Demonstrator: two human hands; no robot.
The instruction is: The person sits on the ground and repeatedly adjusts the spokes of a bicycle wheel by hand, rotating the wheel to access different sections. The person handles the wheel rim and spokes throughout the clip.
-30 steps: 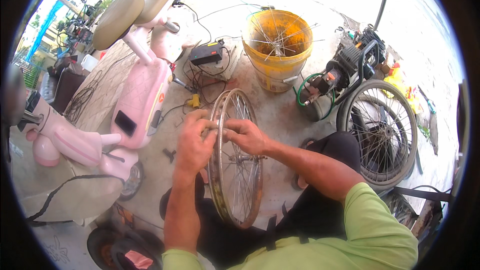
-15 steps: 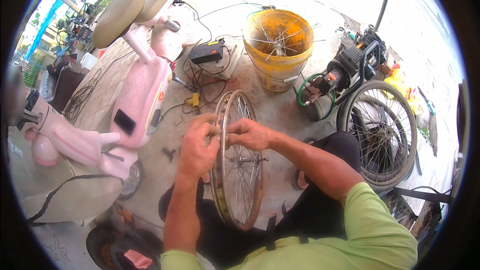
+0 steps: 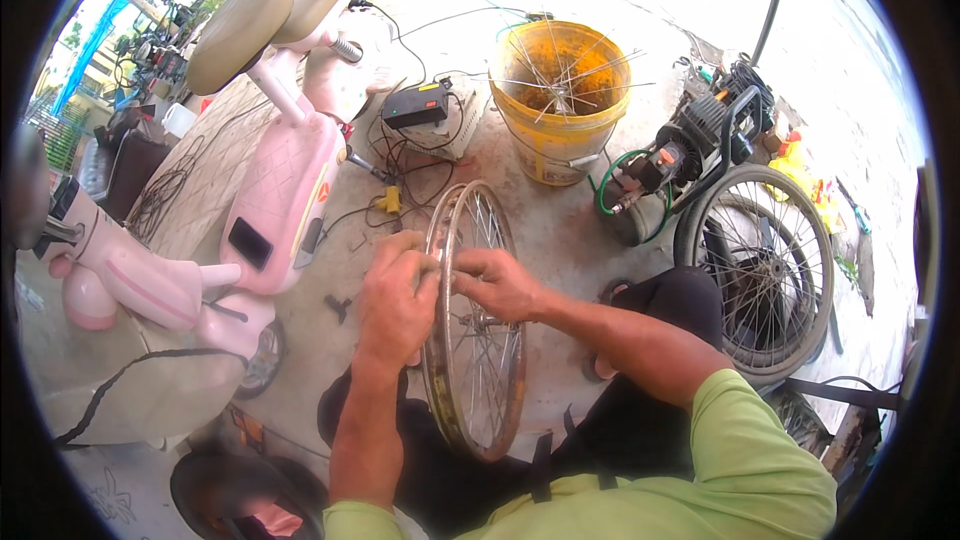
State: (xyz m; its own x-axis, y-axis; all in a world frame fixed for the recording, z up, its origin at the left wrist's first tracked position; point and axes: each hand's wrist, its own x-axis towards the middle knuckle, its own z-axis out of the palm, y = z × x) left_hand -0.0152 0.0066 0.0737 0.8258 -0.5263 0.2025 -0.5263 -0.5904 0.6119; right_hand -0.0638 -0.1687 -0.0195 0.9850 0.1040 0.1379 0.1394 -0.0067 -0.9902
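The bare wheel [image 3: 482,321] stood upright between the person's legs, with its lower end against the dark trousers [image 3: 630,410]. The 2 hands met at about 10 o'clock on its rim [image 3: 446,385]: the left hand [image 3: 394,290] reached from the outer side, its fingers curled at the edge, and the right hand [image 3: 500,285] worked from the inner side, its thumb and fingers bunched close. What lay between the fingertips was hidden, so I could not tell whether either grip pinched a spoke end, a small fitting or only metal.

My judgement was that this was fine fingertip work on the rim, best done with the left grip steadying the edge and the right lining up the small part before turning anything. Starting it square and by feel would have guarded against forcing it crooked. The legs probably needed to brace the wheel firmly, since a roll would have upset the alignment.

Loose spokes [image 3: 562,90] fanned over the yellow bucket [image 3: 548,145] at 1 o'clock from the wheel, where a careless reach could have snagged them. The compressor [image 3: 690,135] sat at 2 o'clock and the pink scooter [image 3: 285,205] at 10 o'clock.
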